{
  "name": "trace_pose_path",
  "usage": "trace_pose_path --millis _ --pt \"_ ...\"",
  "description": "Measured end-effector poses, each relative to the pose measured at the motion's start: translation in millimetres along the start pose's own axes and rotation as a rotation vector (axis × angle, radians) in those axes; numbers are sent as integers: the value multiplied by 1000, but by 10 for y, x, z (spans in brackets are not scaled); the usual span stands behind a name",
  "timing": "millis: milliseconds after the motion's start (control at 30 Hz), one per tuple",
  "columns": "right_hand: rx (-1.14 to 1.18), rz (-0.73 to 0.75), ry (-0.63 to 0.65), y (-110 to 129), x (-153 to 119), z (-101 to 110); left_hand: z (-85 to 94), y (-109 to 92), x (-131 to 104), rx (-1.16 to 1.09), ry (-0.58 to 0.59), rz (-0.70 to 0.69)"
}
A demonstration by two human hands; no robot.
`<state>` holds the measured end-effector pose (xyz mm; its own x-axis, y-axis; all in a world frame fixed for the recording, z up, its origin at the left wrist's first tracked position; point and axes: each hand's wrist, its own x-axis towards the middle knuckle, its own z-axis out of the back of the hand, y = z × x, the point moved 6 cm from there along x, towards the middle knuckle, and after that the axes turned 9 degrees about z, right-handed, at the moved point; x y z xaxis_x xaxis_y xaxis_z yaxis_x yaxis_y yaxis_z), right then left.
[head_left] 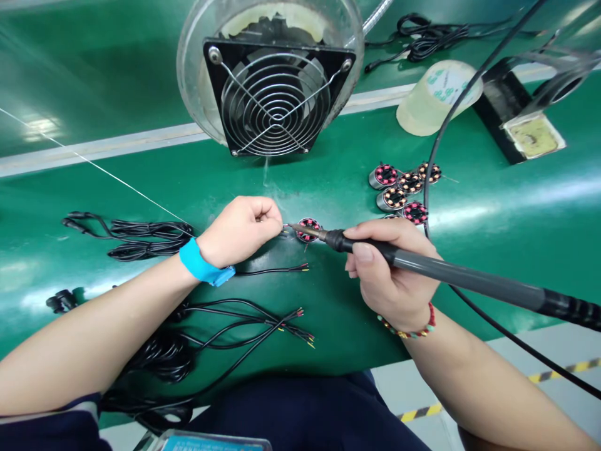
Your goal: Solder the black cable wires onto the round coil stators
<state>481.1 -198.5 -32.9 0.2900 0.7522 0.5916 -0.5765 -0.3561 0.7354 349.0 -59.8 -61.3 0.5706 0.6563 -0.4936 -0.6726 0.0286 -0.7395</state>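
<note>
My right hand grips a soldering iron by its handle, with the tip pointing left. My left hand is closed in a pinch right by that tip. What it pinches is mostly hidden by the fingers; small wire ends show at the fingertips. Beneath the iron's tip lies a small round motor stator with red windings. A blue wristband is around my left wrist. Below my left hand, a black cable with bared coloured wire ends rests on the green bench.
A fume fan with a wire guard stands behind my hands. Several stators sit at right, near a tape roll and iron stand. Coiled black cables lie left, more cables in front. The iron's cord crosses the bench.
</note>
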Motion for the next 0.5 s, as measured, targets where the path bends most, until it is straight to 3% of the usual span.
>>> trace_pose_path --millis 200,400,500 --pt "5 3 -33 -11 14 8 -9 12 2 -9 3 12" --pt "67 -47 155 -70 39 -230 -6 26 24 -7 3 -4" --pt "-43 8 208 -89 35 -284 -14 -3 18 -20 -3 -51"
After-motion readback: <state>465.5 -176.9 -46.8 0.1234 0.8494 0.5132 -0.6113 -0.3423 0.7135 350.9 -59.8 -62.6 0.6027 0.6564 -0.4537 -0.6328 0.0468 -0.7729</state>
